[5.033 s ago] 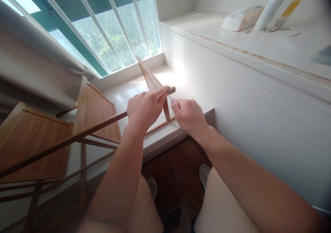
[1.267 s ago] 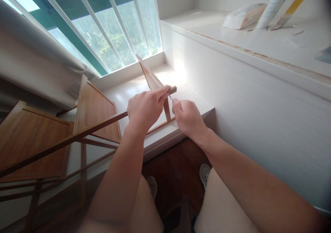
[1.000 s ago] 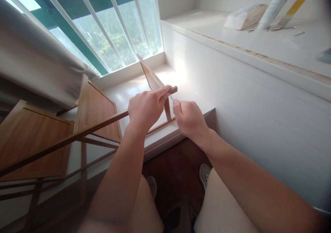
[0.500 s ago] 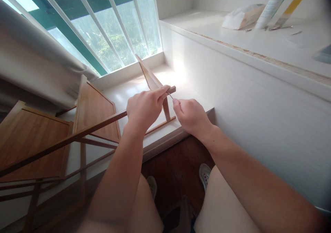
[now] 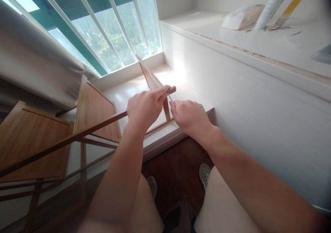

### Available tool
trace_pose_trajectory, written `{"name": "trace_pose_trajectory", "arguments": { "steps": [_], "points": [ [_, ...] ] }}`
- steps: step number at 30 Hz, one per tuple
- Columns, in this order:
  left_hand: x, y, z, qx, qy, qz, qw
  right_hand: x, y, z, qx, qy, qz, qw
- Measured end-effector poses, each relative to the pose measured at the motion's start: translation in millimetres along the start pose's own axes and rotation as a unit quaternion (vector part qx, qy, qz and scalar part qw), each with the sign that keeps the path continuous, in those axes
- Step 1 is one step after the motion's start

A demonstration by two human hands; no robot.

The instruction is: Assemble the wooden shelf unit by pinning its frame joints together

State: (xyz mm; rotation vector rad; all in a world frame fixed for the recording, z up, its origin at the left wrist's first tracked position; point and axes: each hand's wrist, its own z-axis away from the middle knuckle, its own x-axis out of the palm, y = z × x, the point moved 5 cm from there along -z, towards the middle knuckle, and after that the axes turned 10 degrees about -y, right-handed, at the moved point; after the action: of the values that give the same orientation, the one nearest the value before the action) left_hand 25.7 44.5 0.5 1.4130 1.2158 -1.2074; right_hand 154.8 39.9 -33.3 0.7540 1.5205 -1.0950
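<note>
My left hand is closed round a long wooden bar near its far end, which pokes out past my thumb. This bar runs back to the lower left along a wooden frame with slatted-looking panels. My right hand is closed in a pinch on a thin metal tool; only its slim shaft shows, its grip being hidden in my fist. The shaft's tip meets the bar beside my left fingertips. Behind my hands, another wooden panel piece stands tilted on the white ledge.
Wooden panels on dark legs fill the left side. A white cabinet wall rises at right; on its top are a white tube, a plastic bag, a yellow-handled scraper and small metal bits. A barred window lies ahead.
My right hand has shifted slightly left and its wrist has turned a little, with the thin metal tool still in it. My left hand and the bar have stayed put.
</note>
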Motion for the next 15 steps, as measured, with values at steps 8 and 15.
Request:
{"name": "trace_pose_trajectory", "arguments": {
  "steps": [8, 15],
  "points": [
    [-1.9, 1.9, 1.0, -0.003, -0.005, -0.006, 1.000, 2.0, 2.9, 0.9, 0.021, -0.005, -0.002, 1.000],
    [-2.9, 3.0, 1.6, -0.014, -0.009, -0.006, 1.000, 4.7, 4.9, 0.4, 0.033, 0.020, -0.011, 0.999]
  ]
}}
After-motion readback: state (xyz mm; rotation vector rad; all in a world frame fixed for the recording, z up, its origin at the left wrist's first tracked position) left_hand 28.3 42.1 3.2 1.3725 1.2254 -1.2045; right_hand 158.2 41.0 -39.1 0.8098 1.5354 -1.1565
